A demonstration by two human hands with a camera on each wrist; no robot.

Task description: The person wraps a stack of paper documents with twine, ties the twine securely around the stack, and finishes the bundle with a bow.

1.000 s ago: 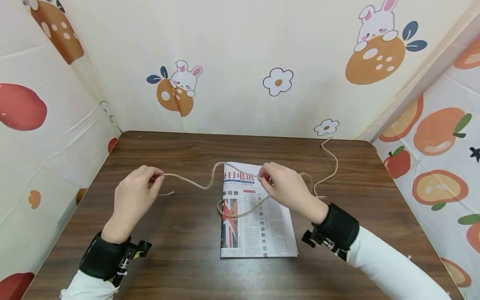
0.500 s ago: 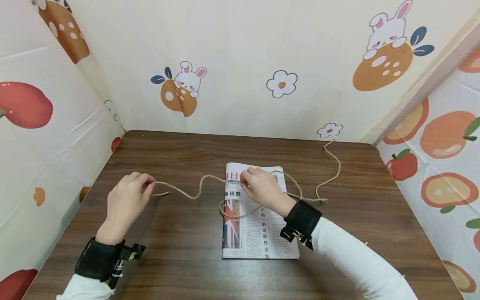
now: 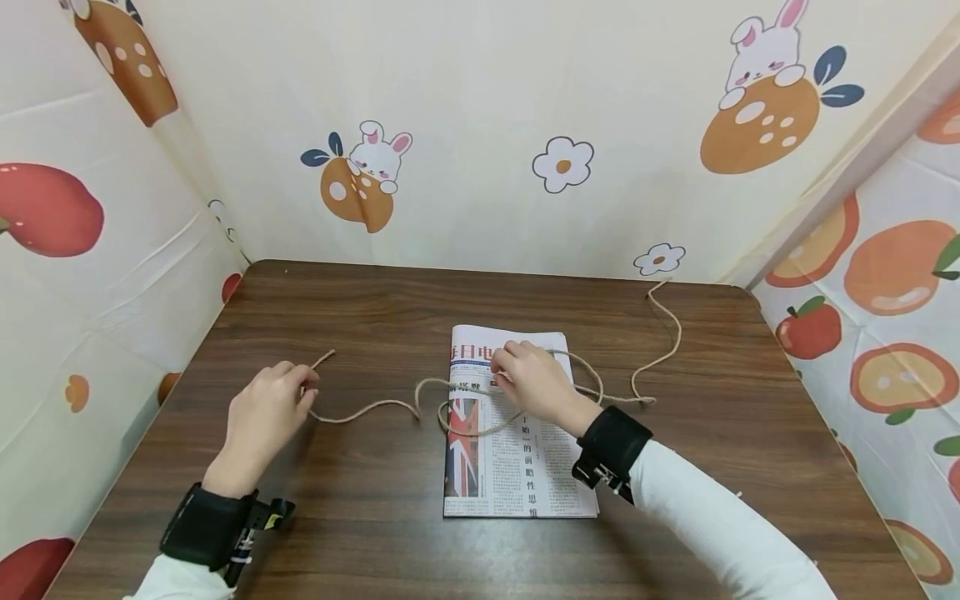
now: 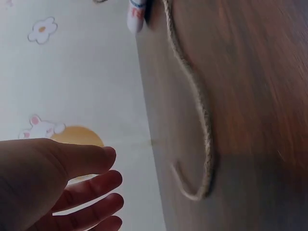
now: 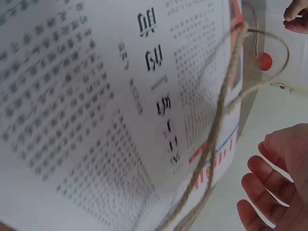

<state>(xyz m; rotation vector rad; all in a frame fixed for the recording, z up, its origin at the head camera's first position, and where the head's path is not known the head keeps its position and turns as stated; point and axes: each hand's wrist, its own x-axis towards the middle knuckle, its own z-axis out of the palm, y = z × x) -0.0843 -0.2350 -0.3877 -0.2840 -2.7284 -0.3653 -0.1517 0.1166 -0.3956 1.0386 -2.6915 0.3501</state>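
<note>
On the far left, we see a pale cloth backdrop [image 3: 150,275] printed with red fruit, rising beside the desk [image 3: 352,492]. Next comes the left hand [image 3: 266,412], above the left part of the desk, with a black band [image 3: 206,527] at its wrist. Its grip is slack: we see the fingers loosely bent and a gap between thumb and forefinger, with nothing pinched in it. The rope [image 4: 207,137] has its free end here, bent into a hook just beside the fingertips, and the left wrist view shows it apart from them.

From there we follow the rope rightward in waves to the newspaper [image 3: 510,458], which lies folded near the middle of the desk. One strand crosses its upper part, and a loop curls past its left edge and back over the print. Above the newspaper is the right hand [image 3: 542,385], fingers lightly curled and its grip relaxed; the right wrist view shows us the strands passing clear of it. Further right, the rope winds to the desk's back edge, near a fruit-printed cloth [image 3: 900,333]
</note>
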